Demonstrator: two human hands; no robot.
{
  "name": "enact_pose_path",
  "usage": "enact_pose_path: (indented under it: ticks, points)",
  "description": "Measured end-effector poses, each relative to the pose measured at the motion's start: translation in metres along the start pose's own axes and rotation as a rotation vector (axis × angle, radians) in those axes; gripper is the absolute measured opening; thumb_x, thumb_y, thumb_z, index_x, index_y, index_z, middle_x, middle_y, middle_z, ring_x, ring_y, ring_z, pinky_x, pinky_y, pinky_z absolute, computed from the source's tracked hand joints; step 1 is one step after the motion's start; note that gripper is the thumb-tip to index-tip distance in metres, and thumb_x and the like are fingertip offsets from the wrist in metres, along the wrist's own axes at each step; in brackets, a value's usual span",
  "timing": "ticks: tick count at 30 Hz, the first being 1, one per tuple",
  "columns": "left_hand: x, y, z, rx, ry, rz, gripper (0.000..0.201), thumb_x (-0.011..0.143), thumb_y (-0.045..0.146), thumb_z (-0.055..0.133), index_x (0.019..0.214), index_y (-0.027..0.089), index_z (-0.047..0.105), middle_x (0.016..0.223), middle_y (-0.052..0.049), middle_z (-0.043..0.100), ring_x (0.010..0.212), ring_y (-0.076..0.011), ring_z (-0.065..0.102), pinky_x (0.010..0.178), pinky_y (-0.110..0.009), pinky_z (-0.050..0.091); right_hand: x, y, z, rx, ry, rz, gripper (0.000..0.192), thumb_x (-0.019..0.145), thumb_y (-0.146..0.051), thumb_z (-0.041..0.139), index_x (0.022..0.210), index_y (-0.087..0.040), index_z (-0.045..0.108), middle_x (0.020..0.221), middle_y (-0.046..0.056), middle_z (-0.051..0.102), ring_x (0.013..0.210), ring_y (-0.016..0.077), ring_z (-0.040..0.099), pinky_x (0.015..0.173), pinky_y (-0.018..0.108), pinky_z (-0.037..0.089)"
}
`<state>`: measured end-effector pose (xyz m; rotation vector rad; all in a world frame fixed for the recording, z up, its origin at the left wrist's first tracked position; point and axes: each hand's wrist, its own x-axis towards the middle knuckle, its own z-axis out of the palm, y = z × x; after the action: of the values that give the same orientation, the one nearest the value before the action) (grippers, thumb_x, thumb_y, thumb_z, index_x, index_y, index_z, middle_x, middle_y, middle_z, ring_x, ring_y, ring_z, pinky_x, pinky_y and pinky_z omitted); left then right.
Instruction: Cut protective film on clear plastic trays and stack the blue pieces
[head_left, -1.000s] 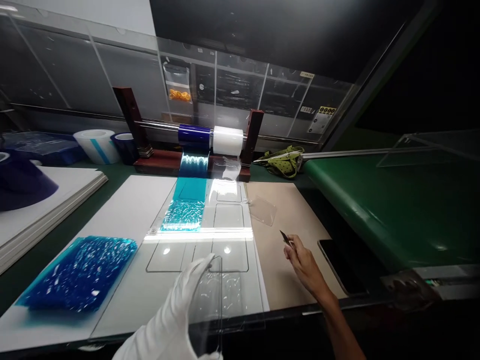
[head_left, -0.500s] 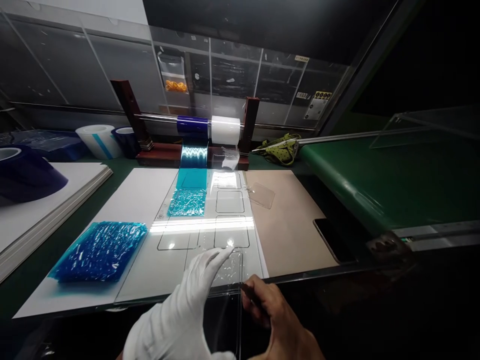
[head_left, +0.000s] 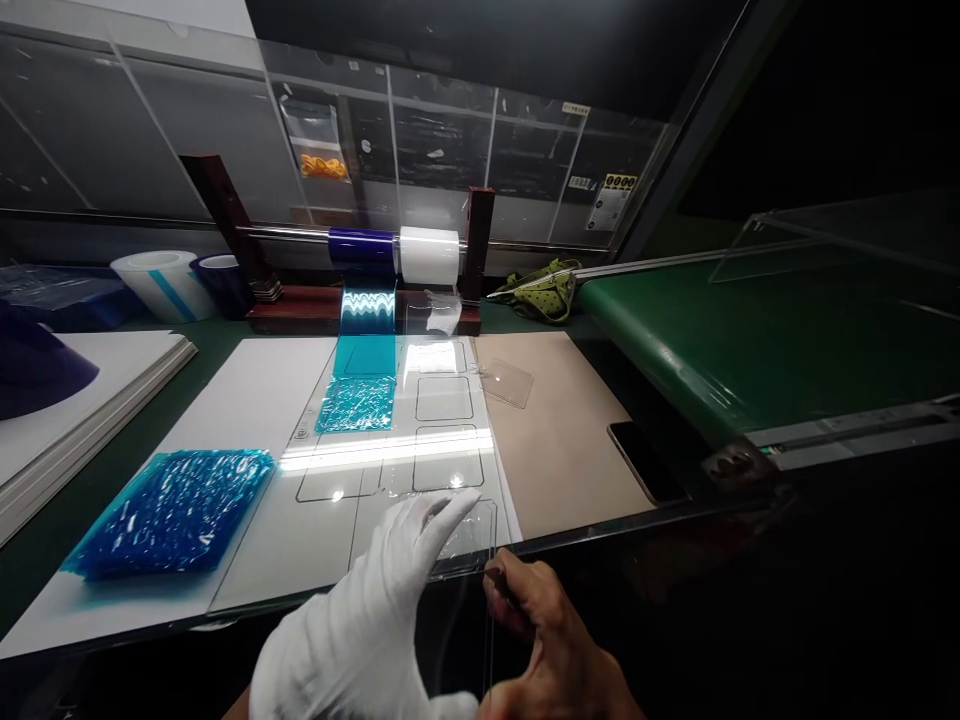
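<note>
panel (head_left: 469, 590), clear and thin, was held up at six o'clock in the grip of the white-gloved left hand (head_left: 367, 610), pinched between thumb and fingers. the bare right hand (head_left: 551, 630), toward five o'clock, had its grip wrapped around a dark blade (head_left: 504, 584) by the panel's right edge. a blue pack (head_left: 176, 515) lay at eight o'clock on the table (head_left: 135, 440), a phone (head_left: 646, 463) at four.
</note>
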<state>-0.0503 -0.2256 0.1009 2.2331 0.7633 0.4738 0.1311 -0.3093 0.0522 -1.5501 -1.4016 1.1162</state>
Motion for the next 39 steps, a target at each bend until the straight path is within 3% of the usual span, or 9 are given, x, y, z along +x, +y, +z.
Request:
enact_pose_path:
  ticks: [6, 13, 18, 22, 25, 28, 30, 33, 39]
  points:
    - [0.012, 0.004, 0.005, 0.062, -0.098, -0.005, 0.113, 0.059, 0.070, 0.066, 0.149, 0.027, 0.013, 0.138, -0.017, 0.033, 0.129, -0.0423, 0.034, 0.108, -0.065, 0.025, -0.007, 0.010, -0.007, -0.022, 0.044, -0.021, 0.077, 0.027, -0.079, 0.076, 0.076, -0.024, 0.054, 0.076, -0.001, 0.046, 0.072, 0.0165, 0.046, 0.063, 0.028, 0.053]
    - [0.021, 0.010, 0.008, 0.137, -0.118, -0.020, 0.113, 0.059, 0.063, 0.068, 0.147, 0.035, 0.005, 0.136, -0.014, 0.031, 0.125, -0.0398, 0.038, 0.101, -0.061, 0.038, -0.015, 0.029, 0.003, -0.077, 0.206, -0.184, 0.067, 0.043, -0.079, 0.073, 0.076, -0.025, 0.051, 0.072, -0.001, 0.045, 0.065, 0.0162, 0.046, 0.054, 0.026, 0.046]
    - [0.022, 0.016, 0.010, 0.392, 0.189, -0.015, 0.113, 0.051, 0.042, 0.070, 0.148, 0.031, 0.012, 0.131, -0.013, 0.038, 0.116, -0.0374, 0.043, 0.091, -0.056, 0.046, -0.009, 0.035, -0.009, -0.073, 0.464, -0.317, 0.069, 0.049, -0.086, 0.063, 0.072, -0.026, 0.040, 0.064, -0.004, 0.036, 0.055, 0.0133, 0.037, 0.046, 0.026, 0.039]
    - [0.019, 0.010, 0.009, 0.466, 0.277, -0.096, 0.112, 0.050, 0.039, 0.072, 0.147, 0.029, 0.019, 0.132, -0.014, 0.040, 0.117, -0.0395, 0.042, 0.092, -0.060, 0.044, 0.030, 0.038, -0.052, -0.334, 0.416, -0.255, 0.063, 0.070, -0.088, 0.037, 0.072, -0.025, 0.035, 0.061, -0.005, 0.039, 0.052, 0.0126, 0.041, 0.045, 0.025, 0.037]
    - [0.011, -0.005, 0.006, 0.124, 0.173, -0.236, 0.112, 0.053, 0.043, 0.073, 0.148, 0.029, 0.016, 0.144, -0.014, 0.034, 0.130, -0.0403, 0.034, 0.105, -0.063, 0.031, 0.073, 0.056, -0.084, -0.614, 0.376, -0.173, 0.047, 0.086, -0.069, 0.038, 0.083, -0.023, 0.046, 0.071, 0.001, 0.055, 0.061, 0.0171, 0.054, 0.059, 0.030, 0.044]
    - [0.001, -0.020, 0.005, -0.745, -0.037, -0.358, 0.108, 0.058, 0.063, 0.066, 0.148, 0.027, 0.020, 0.150, -0.013, 0.033, 0.137, -0.0352, 0.033, 0.112, -0.057, 0.025, 0.106, 0.075, -0.101, -0.725, 0.329, -0.154, 0.036, 0.089, -0.055, 0.045, 0.087, -0.021, 0.055, 0.082, 0.008, 0.066, 0.073, 0.0244, 0.062, 0.067, 0.037, 0.046]
    - [-0.004, -0.028, 0.010, -1.190, -0.119, -0.358, 0.110, 0.062, 0.085, 0.040, 0.147, 0.018, 0.024, 0.148, -0.017, 0.037, 0.137, -0.0340, 0.036, 0.110, -0.055, 0.031, 0.115, 0.076, -0.103, -0.779, 0.305, -0.180, 0.036, 0.088, -0.052, 0.047, 0.096, -0.019, 0.059, 0.095, 0.014, 0.069, 0.089, 0.0306, 0.064, 0.078, 0.044, 0.047]
    - [-0.007, -0.038, 0.022, -1.577, -0.124, -0.386, 0.126, 0.059, 0.094, 0.011, 0.145, 0.003, 0.025, 0.147, -0.025, 0.035, 0.135, -0.0363, 0.038, 0.105, -0.057, 0.036, 0.107, 0.052, -0.092, -0.822, 0.283, -0.279, 0.055, 0.084, -0.052, 0.056, 0.124, -0.016, 0.052, 0.124, 0.018, 0.061, 0.115, 0.0343, 0.055, 0.099, 0.051, 0.038]
    - [0.000, -0.049, 0.035, -1.965, -0.093, -0.350, 0.123, 0.059, 0.094, 0.031, 0.143, 0.003, 0.030, 0.148, -0.025, 0.033, 0.134, -0.0364, 0.038, 0.104, -0.054, 0.036, 0.078, -0.032, -0.042, -0.791, -0.052, -0.721, 0.094, 0.074, -0.054, 0.066, 0.147, -0.014, 0.021, 0.140, 0.018, 0.050, 0.131, 0.0333, 0.044, 0.112, 0.054, 0.025]
